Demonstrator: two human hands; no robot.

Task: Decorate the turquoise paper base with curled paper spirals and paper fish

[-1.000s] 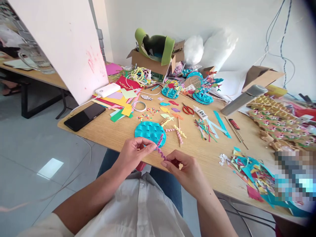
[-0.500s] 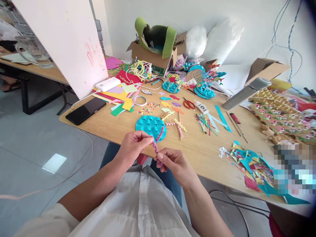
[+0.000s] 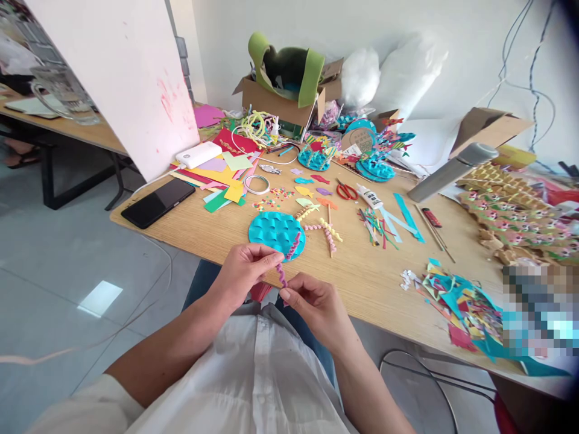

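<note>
Two hands, both pinched thumb-to-finger on the purple curl: L hand up top, R hand lower. Long axis slopes down & slightly R btwn them, approx. over the surface's near edge. Blue disc just beyond, L hand nearer; another purple stretch overlaps its near-R rim, can't tell if joined. Open room R of R hand; pink curls beyond disc's R edge.

Craft workroom: scissors, glue, paper
</note>
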